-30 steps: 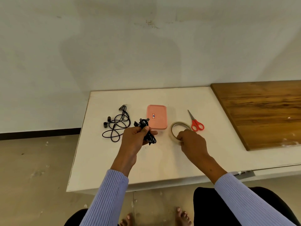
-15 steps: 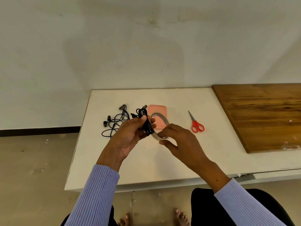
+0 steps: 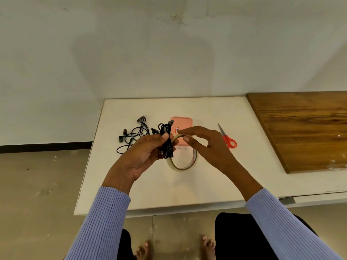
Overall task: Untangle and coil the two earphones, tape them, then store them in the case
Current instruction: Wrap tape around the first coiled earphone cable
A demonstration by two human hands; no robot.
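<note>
Coiled black earphone [image 3: 167,145] is bunched upright at frame centre, pinched in the left hand [image 3: 144,156]. Clear tape roll [image 3: 185,162] hangs on edge right beside it, under the right hand [image 3: 206,145]. Second earphone [image 3: 131,136] sprawls loose at centre left; pink case [image 3: 185,122], closed, lies flat behind.

- The coiled earphone [image 3: 167,141] is black, as is the loose earphone [image 3: 134,135] near the table's left edge.
- The case [image 3: 183,124] is salmon pink, with a small label, perhaps blue and red.
- The tape roll [image 3: 185,166] is clear with a pale yellowish tint.
- The scissors [image 3: 228,137] have red handles and grey blades.
- The table [image 3: 169,188] is white; the board [image 3: 308,128] along its right edge is brown wood grain.
- The sleeves [image 3: 101,222] are lilac, ribbed.
</note>
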